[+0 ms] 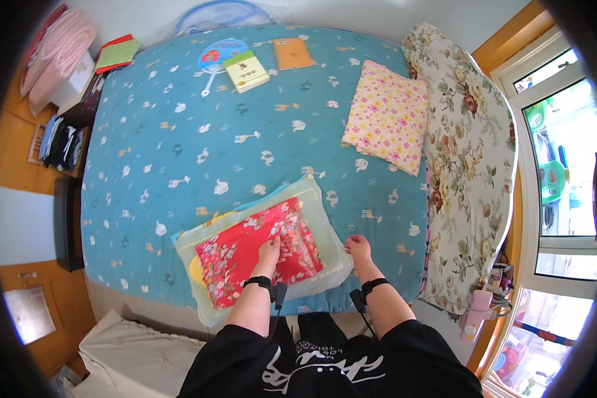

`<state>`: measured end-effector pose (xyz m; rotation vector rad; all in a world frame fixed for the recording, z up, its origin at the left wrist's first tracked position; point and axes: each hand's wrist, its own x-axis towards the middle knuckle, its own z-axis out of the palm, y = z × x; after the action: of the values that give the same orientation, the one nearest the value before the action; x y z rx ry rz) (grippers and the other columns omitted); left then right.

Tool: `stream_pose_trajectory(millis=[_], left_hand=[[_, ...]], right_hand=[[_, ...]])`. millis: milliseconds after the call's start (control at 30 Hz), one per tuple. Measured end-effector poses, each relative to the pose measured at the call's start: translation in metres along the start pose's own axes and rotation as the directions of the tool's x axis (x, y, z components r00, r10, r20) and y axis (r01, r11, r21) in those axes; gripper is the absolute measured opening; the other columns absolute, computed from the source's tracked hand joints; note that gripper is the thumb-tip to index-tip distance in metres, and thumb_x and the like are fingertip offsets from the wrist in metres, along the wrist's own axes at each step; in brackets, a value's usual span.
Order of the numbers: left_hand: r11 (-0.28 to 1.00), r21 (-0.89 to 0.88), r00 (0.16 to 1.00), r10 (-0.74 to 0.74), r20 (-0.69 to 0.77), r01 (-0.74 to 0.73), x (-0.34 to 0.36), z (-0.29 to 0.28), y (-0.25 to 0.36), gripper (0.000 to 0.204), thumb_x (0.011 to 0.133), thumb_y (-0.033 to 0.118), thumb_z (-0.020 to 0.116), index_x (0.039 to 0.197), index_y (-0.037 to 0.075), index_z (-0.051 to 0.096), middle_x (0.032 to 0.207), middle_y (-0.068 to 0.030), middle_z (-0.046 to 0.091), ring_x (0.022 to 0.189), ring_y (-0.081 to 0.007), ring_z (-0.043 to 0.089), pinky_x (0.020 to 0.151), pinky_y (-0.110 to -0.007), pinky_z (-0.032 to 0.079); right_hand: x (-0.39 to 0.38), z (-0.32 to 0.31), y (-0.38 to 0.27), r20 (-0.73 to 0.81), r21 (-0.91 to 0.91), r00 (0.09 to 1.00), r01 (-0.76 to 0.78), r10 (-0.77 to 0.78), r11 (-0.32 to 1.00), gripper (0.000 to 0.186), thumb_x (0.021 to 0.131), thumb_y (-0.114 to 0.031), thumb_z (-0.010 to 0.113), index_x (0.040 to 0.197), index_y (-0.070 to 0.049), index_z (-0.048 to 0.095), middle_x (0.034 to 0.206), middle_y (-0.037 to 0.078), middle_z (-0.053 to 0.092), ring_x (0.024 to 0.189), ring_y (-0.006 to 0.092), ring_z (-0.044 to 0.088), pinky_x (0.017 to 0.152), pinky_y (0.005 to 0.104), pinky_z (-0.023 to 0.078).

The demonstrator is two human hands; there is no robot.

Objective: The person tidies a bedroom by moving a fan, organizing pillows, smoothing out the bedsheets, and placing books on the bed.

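Observation:
A folded red floral cloth (245,242) lies on a pale green, see-through bag (335,265) near the bed's front edge. My left hand (274,252) is over the red cloth with its fingers curled in; what they hold, if anything, is hidden. At the bag's right edge my right hand (358,246) is closed, its fingers pinching the thin bag material. Yellow and blue printed material (196,270) shows beneath the bag's left side. Both wrists wear black straps.
The blue animal-print bed sheet (245,152) spreads around the bundle. Farther back lie a round fan (213,56), a green-and-white book (246,71) and an orange notebook (292,53). A pink-flowered folded cloth (388,116) sits beside a floral cover (467,152) along the right.

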<state>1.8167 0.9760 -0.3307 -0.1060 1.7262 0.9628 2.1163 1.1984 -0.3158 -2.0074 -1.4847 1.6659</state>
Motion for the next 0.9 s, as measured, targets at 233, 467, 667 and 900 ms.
stream_pose_trajectory(millis=[233,467,667,900], left_hand=[[0.962,-0.172,0.969,-0.231,-0.089,0.213,0.167,0.083,-0.008,0.052,0.119,0.059,0.055,0.117,0.009,0.072,0.099,-0.0087,0.08,0.081,-0.0222,0.078,0.07,-0.037,0.064],[0.96,0.025,0.927,-0.261,-0.269,0.278,0.308,0.114,-0.058,0.058,0.118,0.061,0.053,0.124,0.007,0.072,0.109,-0.0111,0.078,0.093,-0.024,0.075,0.078,-0.039,0.061],[0.938,0.107,0.906,-0.283,-0.313,0.33,0.343,0.092,-0.065,0.063,0.118,0.064,0.051,0.131,0.006,0.071,0.119,-0.0131,0.077,0.104,-0.0254,0.073,0.086,-0.04,0.06],[0.941,0.167,0.935,-0.247,-0.255,0.294,0.341,0.117,-0.067,0.07,0.118,0.067,0.048,0.139,0.004,0.07,0.13,-0.0155,0.075,0.116,-0.0272,0.07,0.095,-0.042,0.057]], right_hand=[[0.239,-0.039,-0.061,0.008,0.653,0.991,-0.104,0.13,0.751,0.029,0.113,-0.014,0.07,0.134,0.002,0.061,0.114,0.015,0.073,0.096,0.0246,0.074,0.082,0.039,0.063],[0.498,-0.018,-0.151,0.033,0.88,0.998,-0.055,0.055,0.471,0.048,0.112,-0.028,0.077,0.147,0.0,0.059,0.139,0.018,0.068,0.129,0.033,0.067,0.112,0.0482,0.056],[0.552,0.029,-0.248,-0.034,0.969,0.994,0.007,0.105,0.246,0.049,0.111,-0.032,0.078,0.149,-0.004,0.061,0.141,0.013,0.069,0.127,0.0299,0.068,0.109,0.047,0.058],[0.499,-0.053,-0.295,-0.155,0.96,0.985,0.132,0.078,0.247,0.041,0.109,-0.023,0.078,0.145,-0.008,0.064,0.131,0.01,0.075,0.11,0.0253,0.075,0.08,0.0423,0.062]])
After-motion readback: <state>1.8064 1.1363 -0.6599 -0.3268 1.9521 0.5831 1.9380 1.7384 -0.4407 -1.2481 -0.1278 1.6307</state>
